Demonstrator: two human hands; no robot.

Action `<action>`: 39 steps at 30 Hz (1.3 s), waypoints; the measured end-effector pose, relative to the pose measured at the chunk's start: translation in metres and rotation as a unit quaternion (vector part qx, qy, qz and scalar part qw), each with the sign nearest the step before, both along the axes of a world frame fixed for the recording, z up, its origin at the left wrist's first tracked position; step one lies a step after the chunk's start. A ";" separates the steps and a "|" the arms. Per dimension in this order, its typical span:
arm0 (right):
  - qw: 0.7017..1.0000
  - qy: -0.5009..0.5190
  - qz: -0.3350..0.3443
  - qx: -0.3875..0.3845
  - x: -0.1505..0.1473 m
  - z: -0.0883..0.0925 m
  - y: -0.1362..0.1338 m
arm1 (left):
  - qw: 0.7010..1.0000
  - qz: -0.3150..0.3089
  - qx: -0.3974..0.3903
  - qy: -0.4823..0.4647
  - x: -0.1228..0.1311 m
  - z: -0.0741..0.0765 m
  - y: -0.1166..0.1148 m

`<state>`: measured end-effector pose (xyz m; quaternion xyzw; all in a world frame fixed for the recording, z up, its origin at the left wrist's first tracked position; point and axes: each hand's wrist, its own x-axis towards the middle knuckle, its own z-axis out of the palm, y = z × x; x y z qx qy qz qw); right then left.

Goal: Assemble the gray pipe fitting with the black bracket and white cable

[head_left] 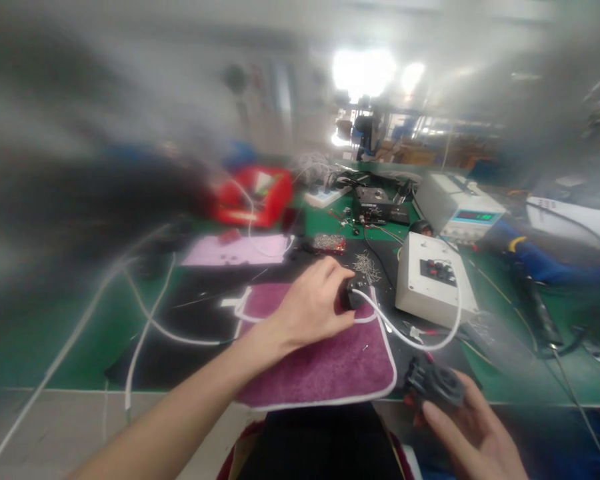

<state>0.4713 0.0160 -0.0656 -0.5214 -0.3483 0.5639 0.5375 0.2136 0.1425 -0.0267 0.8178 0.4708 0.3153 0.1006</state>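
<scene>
The small black plug (351, 295) on its white cable (420, 339) sits over the purple cloth (330, 363), pinched in the left hand (310, 308) fingers. The right hand (467, 427) cups a black plastic part (436, 384) at the bench (40, 333) edge. Mating them looks next, needing careful alignment.

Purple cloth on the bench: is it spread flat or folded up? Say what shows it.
Spread flat. The purple cloth lies open on the bench, its white edging visible along the near side, under the left hand.
</scene>
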 end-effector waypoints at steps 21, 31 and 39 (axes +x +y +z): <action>0.979 0.177 0.098 0.018 -0.013 -0.001 0.012 | 0.782 -0.062 -0.270 -0.559 0.062 -0.002 -0.114; 0.999 -0.016 0.019 0.037 -0.028 0.014 0.000 | 0.853 -0.027 -0.209 -0.478 0.057 -0.008 -0.125; 0.984 -0.160 -0.001 0.081 -0.027 0.020 -0.001 | 0.867 0.066 -0.152 -0.471 0.067 0.001 -0.120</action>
